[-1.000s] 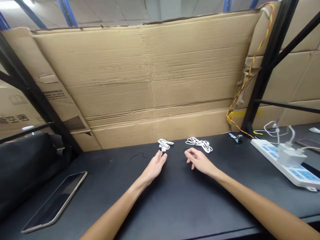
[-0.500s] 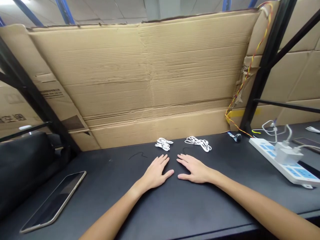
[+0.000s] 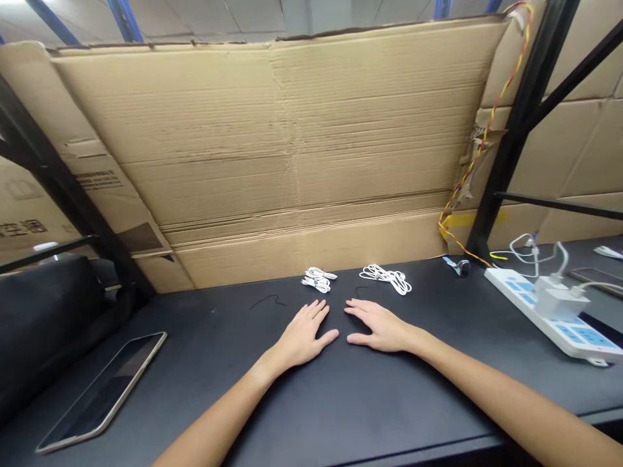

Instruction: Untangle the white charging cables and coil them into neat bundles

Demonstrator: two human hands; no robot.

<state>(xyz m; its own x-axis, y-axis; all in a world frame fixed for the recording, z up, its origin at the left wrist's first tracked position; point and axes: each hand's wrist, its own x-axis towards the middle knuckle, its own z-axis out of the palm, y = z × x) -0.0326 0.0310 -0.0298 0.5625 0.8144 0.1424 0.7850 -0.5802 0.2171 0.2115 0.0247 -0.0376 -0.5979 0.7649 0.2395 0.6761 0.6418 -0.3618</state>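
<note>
My left hand [image 3: 305, 334] rests palm down on the black table [image 3: 360, 408], its fingers stretched out and thumb apart. Opposite it, my right hand [image 3: 377, 325] lies in the same flat way, holding nothing. Just beyond my left fingertips is a white cable in a tied bundle [image 3: 318, 279]. A second white cable [image 3: 387, 278], coiled more loosely, sits past my right fingers. Thin black ties lie on the table: one [image 3: 268, 299] left of my left hand, another [image 3: 363, 288] near the loose coil. Neither hand touches a cable.
A phone [image 3: 104, 392] lies at the left beside a black bag [image 3: 53, 331]. To the right are a white power strip [image 3: 549, 318] with plugged-in chargers and a watch [image 3: 457, 266]. A cardboard panel [image 3: 292, 143] stands along the back between black metal posts.
My right hand has shifted very slightly, its fingers a little closer together. The left hand and both cables stay where they were.
</note>
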